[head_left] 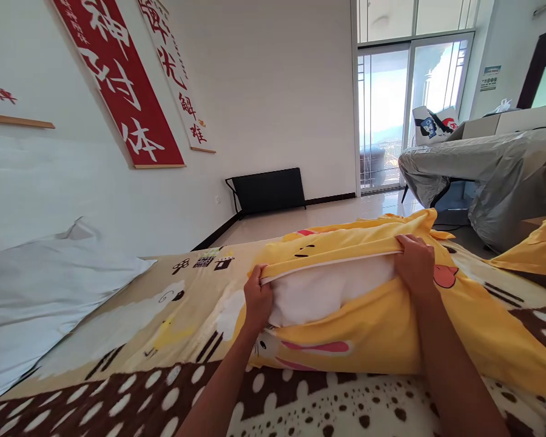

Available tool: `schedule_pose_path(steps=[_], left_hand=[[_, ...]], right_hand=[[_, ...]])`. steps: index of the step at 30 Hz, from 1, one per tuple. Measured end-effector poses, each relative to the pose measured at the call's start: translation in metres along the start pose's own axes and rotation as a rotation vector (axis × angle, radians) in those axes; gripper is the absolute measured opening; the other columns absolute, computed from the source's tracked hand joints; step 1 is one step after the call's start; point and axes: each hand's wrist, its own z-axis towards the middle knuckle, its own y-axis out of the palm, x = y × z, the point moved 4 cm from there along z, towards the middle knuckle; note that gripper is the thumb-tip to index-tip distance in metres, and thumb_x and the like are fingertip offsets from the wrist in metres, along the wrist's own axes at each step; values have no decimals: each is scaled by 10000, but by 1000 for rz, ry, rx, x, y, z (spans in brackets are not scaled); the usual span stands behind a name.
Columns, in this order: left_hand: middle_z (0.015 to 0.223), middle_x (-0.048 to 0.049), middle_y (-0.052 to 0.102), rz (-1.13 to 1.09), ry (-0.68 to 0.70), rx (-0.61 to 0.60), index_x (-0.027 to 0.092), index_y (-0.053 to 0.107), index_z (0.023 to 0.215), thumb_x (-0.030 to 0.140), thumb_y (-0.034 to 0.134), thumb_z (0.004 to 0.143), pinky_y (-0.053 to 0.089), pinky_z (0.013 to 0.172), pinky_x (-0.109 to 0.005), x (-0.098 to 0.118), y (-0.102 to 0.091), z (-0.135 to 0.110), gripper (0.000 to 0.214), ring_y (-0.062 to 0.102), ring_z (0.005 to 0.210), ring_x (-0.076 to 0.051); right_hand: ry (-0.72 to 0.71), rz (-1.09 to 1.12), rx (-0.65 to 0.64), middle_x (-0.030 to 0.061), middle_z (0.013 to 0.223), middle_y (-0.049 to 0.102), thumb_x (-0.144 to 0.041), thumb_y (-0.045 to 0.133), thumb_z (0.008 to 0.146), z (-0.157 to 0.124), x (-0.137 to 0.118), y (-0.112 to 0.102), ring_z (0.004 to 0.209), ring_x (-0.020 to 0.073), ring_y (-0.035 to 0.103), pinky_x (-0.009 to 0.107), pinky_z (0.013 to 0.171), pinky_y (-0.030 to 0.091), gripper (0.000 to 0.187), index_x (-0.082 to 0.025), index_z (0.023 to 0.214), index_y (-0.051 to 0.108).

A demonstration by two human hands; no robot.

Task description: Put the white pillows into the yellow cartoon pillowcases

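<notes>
Gripping one yellow pillowcase by its opening with left hand and right hand. Exposing one white insert between both, noting one white cloth to their left.

From the yellow pillowcase, a hand could pass toward 9 o'clock over the sheep-print blanket — until the white pillow blocks; a plastic-draped table obstructs 2 o'clock.

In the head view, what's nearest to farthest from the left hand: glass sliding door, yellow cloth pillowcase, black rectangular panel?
1. Yellow cloth pillowcase, gripped by the left hand
2. Black rectangular panel, straight ahead
3. Glass sliding door, back right
</notes>
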Motion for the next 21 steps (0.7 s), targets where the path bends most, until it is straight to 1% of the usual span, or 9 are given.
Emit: schedule_pose_path(steps=[2, 5, 8, 10, 11, 12, 15, 17, 21], left_hand=[[782, -17, 596, -31, -57, 138, 190, 513, 877, 118, 363, 717, 465, 662, -259, 17, -3, 4, 230, 564, 721, -160], [829, -15, 551, -84, -52, 383, 194, 491, 908, 140, 393, 734, 439, 710, -271, 52, -21, 10, 208, 529, 773, -158], [778, 6, 508, -172, 138, 647, 208, 482, 870, 236, 494, 733, 418, 706, -294, 78, -55, 10, 140, 505, 729, -163], [747, 10, 486, -174, 269, 745, 224, 433, 838, 334, 500, 737, 420, 711, -322, 75, -77, 9, 164, 500, 704, -174], [759, 0, 493, -88, 272, 715, 227, 412, 848, 368, 471, 743, 426, 719, -336, 67, -83, 9, 185, 509, 714, -186], [781, -17, 512, 47, 236, 619, 226, 406, 869, 374, 436, 744, 432, 727, -347, 56, -86, 9, 195, 527, 730, -200], [847, -76, 604, 508, 25, 73, 195, 477, 952, 286, 426, 697, 446, 746, -338, 8, -73, 3, 275, 594, 806, -235], [799, -73, 648, 648, -56, -241, 192, 542, 957, 222, 460, 672, 451, 725, -311, -18, -60, -9, 298, 625, 792, -237], [794, -70, 689, 769, -134, -501, 200, 593, 1002, 206, 463, 751, 457, 726, -301, -36, -46, -18, 283, 654, 800, -237]], right_hand=[[74, 224, 88, 56, 771, 590, -107, 406, 661, -3, -7, 0, 753, 199, 499, 313, 665, 342, 204, -170, 773, 564], [67, 592, 401, -30, 617, 409, -171, 430, 720, -20, -35, -25, 592, 137, 395, 260, 574, 309, 59, -204, 672, 430], [-185, 799, 736, -41, 619, 374, -269, 497, 768, -43, -64, -57, 579, 129, 378, 269, 586, 310, 102, -210, 702, 446], [-332, 828, 809, -27, 633, 402, -309, 475, 791, -52, -71, -62, 596, 146, 404, 298, 621, 331, 109, -215, 738, 468], [-341, 791, 780, -16, 642, 413, -321, 438, 797, -52, -71, -57, 611, 158, 417, 313, 637, 342, 119, -216, 746, 463], [-309, 696, 668, -3, 656, 422, -322, 388, 801, -49, -70, -46, 636, 172, 428, 323, 651, 351, 132, -217, 747, 448], [-172, 299, 36, 30, 678, 468, -251, 305, 776, -34, -62, 13, 693, 193, 462, 305, 653, 363, 137, -214, 727, 427], [-172, 131, -317, 29, 645, 508, -194, 359, 742, -32, -57, 48, 665, 180, 481, 276, 627, 343, 109, -207, 691, 455], [-240, 30, -550, 57, 684, 616, -186, 448, 765, -33, -55, 72, 678, 184, 543, 271, 623, 316, 117, -185, 716, 554]])
